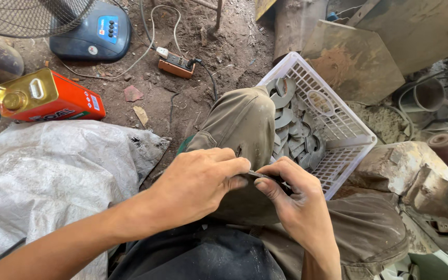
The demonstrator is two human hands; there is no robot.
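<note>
Metal pieces (291, 132) in basket (356, 137); can (47, 96) far left.

I see my left hand (195, 179) and right hand (291, 199) meeting over my bent knee (242, 122), both pinching a thin grey metal piece (259, 175) between the fingertips. Just beyond the knee stands a white plastic basket (338, 116) holding a heap of similar flat grey cut-outs (291, 132). On my left lies a crumpled white sack (47, 176), and past it a red and gold oil can (45, 96) lies on its side on the dirt floor (182, 31). A fan base (92, 31) and an orange power strip (176, 65) sit farther off.
</note>
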